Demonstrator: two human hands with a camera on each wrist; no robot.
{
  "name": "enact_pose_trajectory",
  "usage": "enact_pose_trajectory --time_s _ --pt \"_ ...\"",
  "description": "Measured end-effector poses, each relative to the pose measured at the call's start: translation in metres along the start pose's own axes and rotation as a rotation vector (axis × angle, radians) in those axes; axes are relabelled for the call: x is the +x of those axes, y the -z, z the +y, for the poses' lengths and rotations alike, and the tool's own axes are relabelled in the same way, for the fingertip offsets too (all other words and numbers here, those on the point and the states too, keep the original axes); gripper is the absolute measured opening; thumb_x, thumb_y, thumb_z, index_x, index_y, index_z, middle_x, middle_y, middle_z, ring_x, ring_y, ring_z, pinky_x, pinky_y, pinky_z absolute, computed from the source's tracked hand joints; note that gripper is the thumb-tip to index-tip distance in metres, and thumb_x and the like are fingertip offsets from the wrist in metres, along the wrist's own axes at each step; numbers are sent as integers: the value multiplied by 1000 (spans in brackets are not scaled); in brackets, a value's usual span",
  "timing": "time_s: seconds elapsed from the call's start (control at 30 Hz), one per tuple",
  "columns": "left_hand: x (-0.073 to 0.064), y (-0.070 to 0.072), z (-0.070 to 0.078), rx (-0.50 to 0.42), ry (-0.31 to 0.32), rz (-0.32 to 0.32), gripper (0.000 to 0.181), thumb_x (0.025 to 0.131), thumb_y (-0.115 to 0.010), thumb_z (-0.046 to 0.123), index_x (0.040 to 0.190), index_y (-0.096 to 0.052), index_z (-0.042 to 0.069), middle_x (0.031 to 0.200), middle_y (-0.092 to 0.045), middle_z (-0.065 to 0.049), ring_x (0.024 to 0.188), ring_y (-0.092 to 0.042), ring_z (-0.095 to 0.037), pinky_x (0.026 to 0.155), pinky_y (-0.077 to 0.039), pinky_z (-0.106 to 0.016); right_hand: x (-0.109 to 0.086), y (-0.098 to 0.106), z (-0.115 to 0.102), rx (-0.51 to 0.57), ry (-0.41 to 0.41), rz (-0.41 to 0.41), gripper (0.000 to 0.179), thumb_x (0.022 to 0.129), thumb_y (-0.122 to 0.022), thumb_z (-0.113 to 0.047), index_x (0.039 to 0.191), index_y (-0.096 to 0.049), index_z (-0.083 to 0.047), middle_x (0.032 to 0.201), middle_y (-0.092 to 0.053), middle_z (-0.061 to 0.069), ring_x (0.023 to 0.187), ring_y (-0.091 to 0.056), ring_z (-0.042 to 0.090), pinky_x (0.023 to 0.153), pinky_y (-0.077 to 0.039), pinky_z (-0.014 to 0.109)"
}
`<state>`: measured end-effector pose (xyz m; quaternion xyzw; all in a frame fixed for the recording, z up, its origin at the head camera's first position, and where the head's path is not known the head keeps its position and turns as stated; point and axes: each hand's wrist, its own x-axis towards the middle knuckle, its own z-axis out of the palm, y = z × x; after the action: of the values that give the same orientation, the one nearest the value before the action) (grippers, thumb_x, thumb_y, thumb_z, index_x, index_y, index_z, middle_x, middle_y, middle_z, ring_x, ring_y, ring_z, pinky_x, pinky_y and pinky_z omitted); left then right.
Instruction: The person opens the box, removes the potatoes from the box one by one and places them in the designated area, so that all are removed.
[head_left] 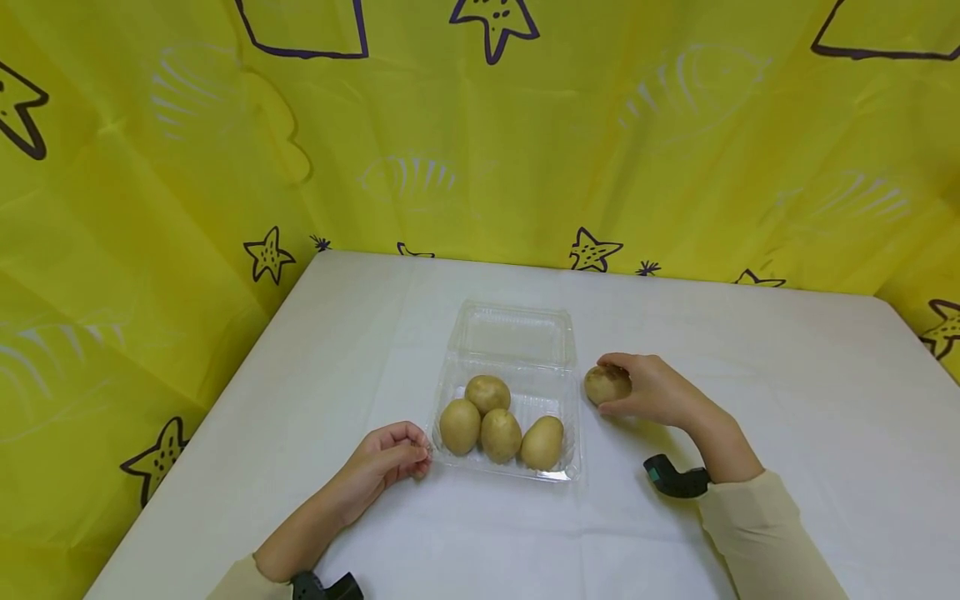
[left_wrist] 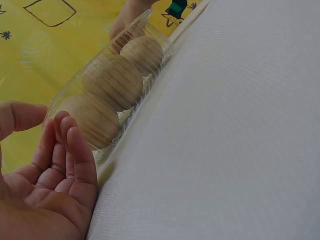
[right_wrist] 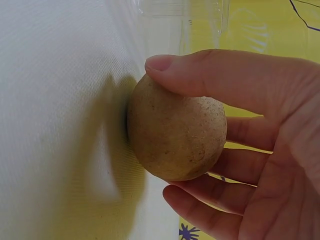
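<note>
A clear plastic clamshell container lies on the table with its lid folded back. Several potatoes sit inside, grouped towards the front and left; one potato lies at the right. My left hand pinches the container's left rim near the front corner, thumb and fingertips meeting at the edge in the left wrist view. To the right of the container, my right hand grips another potato between thumb and fingers. That potato is at the table surface; whether it touches cannot be told.
A white cloth covers the table. Yellow patterned curtains hang along the back and left edges. Dark wrist cameras are strapped to both wrists.
</note>
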<state>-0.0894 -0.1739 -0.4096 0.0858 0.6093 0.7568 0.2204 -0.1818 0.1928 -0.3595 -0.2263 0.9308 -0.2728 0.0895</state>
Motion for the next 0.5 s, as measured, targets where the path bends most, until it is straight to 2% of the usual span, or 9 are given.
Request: enact_pose_trajectory --time_s 0.5 --pt "-1 -1 2 -2 7 6 6 89 -48 2 89 -53 6 83 -58 -4 76 -55 -12 72 -48 -24 0 0 -4 -3 -19 2 60 68 -81 -17 117 -54 7 108 -59 19 93 -54 29 82 -43 45"
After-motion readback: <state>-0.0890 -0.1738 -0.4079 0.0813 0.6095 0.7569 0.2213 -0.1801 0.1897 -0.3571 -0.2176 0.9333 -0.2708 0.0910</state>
